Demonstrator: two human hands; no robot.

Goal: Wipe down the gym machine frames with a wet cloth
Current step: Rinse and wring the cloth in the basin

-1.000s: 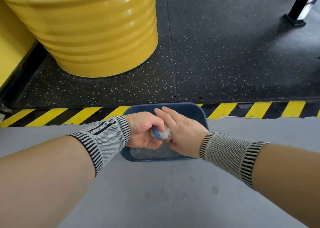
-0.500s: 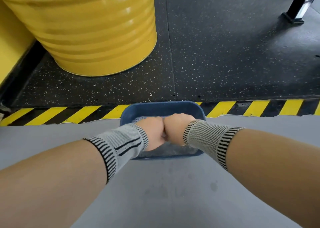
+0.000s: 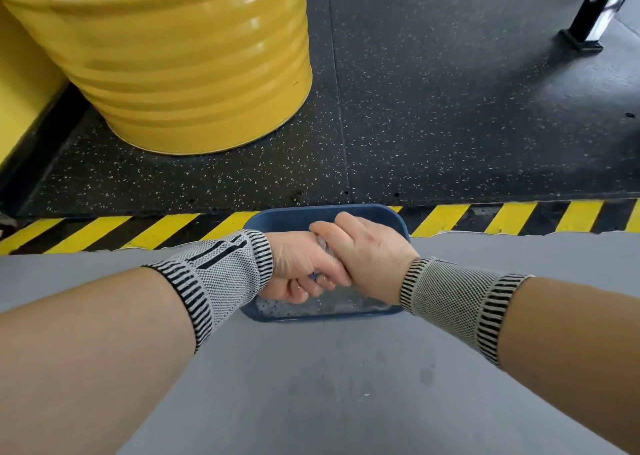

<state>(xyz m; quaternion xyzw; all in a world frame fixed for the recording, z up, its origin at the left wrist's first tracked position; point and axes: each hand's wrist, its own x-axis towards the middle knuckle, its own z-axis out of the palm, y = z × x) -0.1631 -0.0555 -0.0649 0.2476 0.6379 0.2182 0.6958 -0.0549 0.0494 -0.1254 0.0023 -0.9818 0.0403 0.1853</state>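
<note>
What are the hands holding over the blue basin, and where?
Both hands, left hand and right hand, grip a bunched cloth; it is mostly hidden between them.

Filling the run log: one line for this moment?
stage: wringing | left hand: grips cloth | right hand: grips cloth | over: basin
</note>
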